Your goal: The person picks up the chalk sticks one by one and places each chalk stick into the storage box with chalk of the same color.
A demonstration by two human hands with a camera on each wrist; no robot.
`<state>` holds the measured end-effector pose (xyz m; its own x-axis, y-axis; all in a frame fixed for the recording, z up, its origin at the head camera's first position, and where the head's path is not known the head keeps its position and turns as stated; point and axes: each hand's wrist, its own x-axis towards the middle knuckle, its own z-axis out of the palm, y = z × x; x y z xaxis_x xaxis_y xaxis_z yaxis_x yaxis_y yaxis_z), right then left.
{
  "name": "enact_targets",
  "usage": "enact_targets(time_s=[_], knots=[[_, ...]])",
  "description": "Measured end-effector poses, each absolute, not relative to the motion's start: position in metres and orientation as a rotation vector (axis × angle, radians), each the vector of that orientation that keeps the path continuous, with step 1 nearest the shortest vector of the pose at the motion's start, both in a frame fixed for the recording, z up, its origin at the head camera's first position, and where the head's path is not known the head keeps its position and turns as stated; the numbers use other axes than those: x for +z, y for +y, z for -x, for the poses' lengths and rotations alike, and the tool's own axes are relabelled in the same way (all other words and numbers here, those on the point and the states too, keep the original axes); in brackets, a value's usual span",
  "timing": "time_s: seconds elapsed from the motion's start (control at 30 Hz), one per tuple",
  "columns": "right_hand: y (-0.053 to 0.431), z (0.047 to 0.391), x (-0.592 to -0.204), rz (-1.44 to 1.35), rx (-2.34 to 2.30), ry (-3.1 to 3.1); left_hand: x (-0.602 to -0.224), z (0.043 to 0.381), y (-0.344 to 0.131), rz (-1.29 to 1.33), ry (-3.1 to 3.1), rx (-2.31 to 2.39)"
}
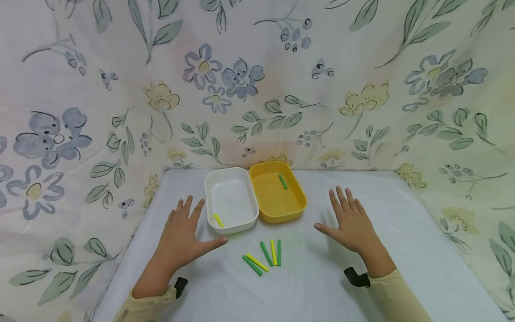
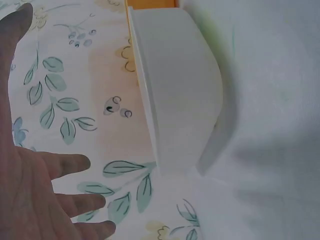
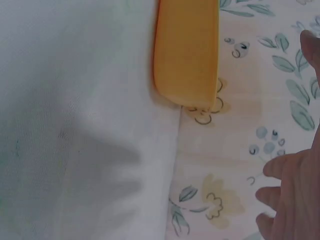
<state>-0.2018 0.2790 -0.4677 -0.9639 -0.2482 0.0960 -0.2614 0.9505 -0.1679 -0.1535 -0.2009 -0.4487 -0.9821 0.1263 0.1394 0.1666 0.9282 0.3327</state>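
My left hand [image 1: 180, 241] is held over the table to the left of a white tray [image 1: 231, 230], fingers spread and nothing in its grasp. On the other side, my right hand [image 1: 351, 225] hovers with spread fingers, to the right of a yellow tray [image 1: 281, 218]. One short yellow stick [image 1: 218, 220] lies inside the white tray. Inside the yellow tray is a green stick [image 1: 283, 181]. In front of the trays, three green sticks [image 1: 252, 265] and two yellow sticks [image 1: 274, 252] lie loosely grouped on the cloth, between the hands.
A white cloth [image 1: 314, 290] covers the table. Floral fabric [image 1: 257, 129] rises behind it and along both sides. The two trays stand side by side near the back edge. A black strap [image 1: 357, 277] sits at the right wrist, another [image 1: 181, 286] at the left.
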Motion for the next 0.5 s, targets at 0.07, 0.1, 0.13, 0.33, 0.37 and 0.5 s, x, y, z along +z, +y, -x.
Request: enact_targets(time_s=[0.07, 0.1, 0.13, 0.33, 0.37, 0.5], knots=[[0.277, 0.204, -0.468, -0.392, 0.278, -3.037, -0.449, 0.152, -0.200, 0.224, -2.969, -0.543], [0.275, 0.205, -0.469, -0.389, 0.277, -3.039, -0.449, 0.152, -0.200, 0.226, -2.966, -0.552], [0.274, 0.205, -0.469, -0.386, 0.282, -3.041, -0.449, 0.151, -0.199, 0.231, -2.964, -0.558], [0.265, 0.210, -0.473, -0.377, 0.291, -3.060, -0.447, 0.141, -0.191, 0.286, -2.908, -0.568], [0.264, 0.211, -0.474, -0.374, 0.289, -3.065, -0.447, 0.140, -0.190, 0.301, -2.892, -0.566], [0.258, 0.216, -0.481, -0.368, 0.274, -3.071, -0.448, 0.132, -0.184, 0.356, -2.822, -0.563]])
